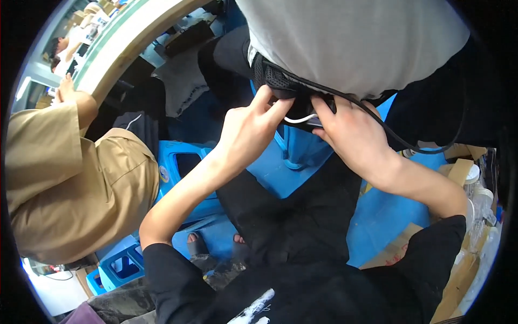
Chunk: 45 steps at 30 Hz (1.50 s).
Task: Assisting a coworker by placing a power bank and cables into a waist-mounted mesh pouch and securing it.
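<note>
In the head view, your left hand [251, 127] pinches the edge of a black pouch [274, 77] at the waist of a person in a grey shirt [350, 43]. Your right hand [353, 132] is curled beside it; its grip I cannot tell. Between both hands shows a white cable [300, 120].

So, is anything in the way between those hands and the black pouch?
Nothing visible blocks the left hand: its fingers are at the lower edge of the pouch. At the right hand, a black cord crosses in front of the fingers, and a white cable curves between the hands.
</note>
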{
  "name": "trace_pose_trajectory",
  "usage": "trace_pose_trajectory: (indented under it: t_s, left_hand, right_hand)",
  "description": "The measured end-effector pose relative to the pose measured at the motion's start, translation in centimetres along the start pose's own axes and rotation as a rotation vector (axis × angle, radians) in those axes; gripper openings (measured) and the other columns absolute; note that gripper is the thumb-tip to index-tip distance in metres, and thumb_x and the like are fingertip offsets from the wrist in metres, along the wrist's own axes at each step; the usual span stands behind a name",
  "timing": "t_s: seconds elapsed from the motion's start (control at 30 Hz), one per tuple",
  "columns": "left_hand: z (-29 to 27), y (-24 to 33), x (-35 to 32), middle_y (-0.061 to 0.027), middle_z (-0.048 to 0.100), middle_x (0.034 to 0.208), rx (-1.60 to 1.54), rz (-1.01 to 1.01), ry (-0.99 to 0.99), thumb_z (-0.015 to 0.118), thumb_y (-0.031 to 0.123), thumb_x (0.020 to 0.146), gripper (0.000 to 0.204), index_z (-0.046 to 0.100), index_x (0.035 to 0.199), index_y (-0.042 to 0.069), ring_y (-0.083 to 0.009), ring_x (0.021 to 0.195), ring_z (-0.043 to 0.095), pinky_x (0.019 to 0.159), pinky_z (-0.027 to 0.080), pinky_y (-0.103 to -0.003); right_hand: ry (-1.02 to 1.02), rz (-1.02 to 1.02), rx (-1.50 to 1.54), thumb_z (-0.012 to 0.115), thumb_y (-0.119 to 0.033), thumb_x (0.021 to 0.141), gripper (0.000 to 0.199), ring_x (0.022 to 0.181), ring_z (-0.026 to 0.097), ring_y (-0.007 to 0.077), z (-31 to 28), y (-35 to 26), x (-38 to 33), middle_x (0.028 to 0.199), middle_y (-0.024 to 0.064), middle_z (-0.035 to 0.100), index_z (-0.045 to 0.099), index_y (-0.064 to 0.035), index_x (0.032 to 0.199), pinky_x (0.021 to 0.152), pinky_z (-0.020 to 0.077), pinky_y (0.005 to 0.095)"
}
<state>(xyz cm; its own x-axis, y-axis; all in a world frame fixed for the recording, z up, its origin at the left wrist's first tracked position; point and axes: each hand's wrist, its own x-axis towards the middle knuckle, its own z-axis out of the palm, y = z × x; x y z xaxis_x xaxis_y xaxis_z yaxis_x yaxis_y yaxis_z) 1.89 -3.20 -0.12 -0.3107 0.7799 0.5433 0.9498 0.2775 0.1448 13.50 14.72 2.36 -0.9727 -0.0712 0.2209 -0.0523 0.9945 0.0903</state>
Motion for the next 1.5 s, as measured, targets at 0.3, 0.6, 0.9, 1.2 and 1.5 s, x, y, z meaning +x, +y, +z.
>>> trace_pose_trajectory:
  t_s: [0.3,0.6,0.9,1.2,1.5]
  left_hand:
    - [-1.1,0.5,0.2,-0.0131,0.053,0.090,0.138,-0.125,-0.006,0.063,0.006,0.081,0.013,0.056,0.090,0.000,-0.0258,0.058,0.062,0.046,0.051,-0.035]
    - [-1.6,-1.3,0.4,-0.0207,0.057,0.123,0.112,-0.252,-0.072,0.062,0.006,0.082,0.018,0.061,0.097,-0.005,-0.0314,0.071,0.070,0.059,0.057,-0.038]
    - [-1.7,-0.8,-2.2,-0.0061,0.065,0.106,-0.053,-0.233,0.225,0.069,0.008,0.083,0.024,0.069,0.107,0.008,-0.0245,0.084,0.068,0.066,0.056,-0.034]
    - [0.2,-2.4,-1.0,-0.0082,0.060,0.100,0.071,-0.050,0.193,0.066,0.006,0.075,0.015,0.069,0.090,0.008,-0.0260,0.087,0.060,0.072,0.053,-0.034]
    - [-2.5,-4.1,-1.5,-0.0080,0.058,0.084,0.208,-0.068,-0.044,0.071,0.040,0.082,0.036,0.064,0.100,0.010,-0.0246,0.082,0.064,0.067,0.052,-0.035]
  right_hand:
    - [0.573,-0.216,0.500,0.084,-0.017,0.069,0.067,0.098,0.062,0.0360,5.2,1.5,-1.3,0.110,0.0171,0.063,0.055,-0.0141,0.129,0.090,0.0476,0.0437]
    - [0.473,-0.205,0.069,0.068,-0.017,0.080,0.056,0.089,0.055,0.0312,4.6,-1.2,0.3,0.099,0.0134,0.055,0.059,-0.0254,0.134,0.079,0.0454,0.0407]
    - [0.261,-0.114,-0.122,0.062,-0.008,0.077,0.059,0.084,0.055,0.0292,2.1,-4.3,1.8,0.092,0.0127,0.052,0.056,-0.0198,0.134,0.075,0.0473,0.0394]
    - [0.478,-0.206,0.202,0.076,-0.012,0.074,0.056,0.097,0.059,0.0368,3.9,-1.7,-0.2,0.109,0.0194,0.060,0.061,-0.0159,0.128,0.084,0.0498,0.0438]
    - [0.457,-0.109,0.202,0.075,-0.014,0.075,0.051,0.095,0.060,0.0353,3.5,-2.7,0.1,0.107,0.0180,0.059,0.064,-0.0170,0.125,0.081,0.0504,0.0422]
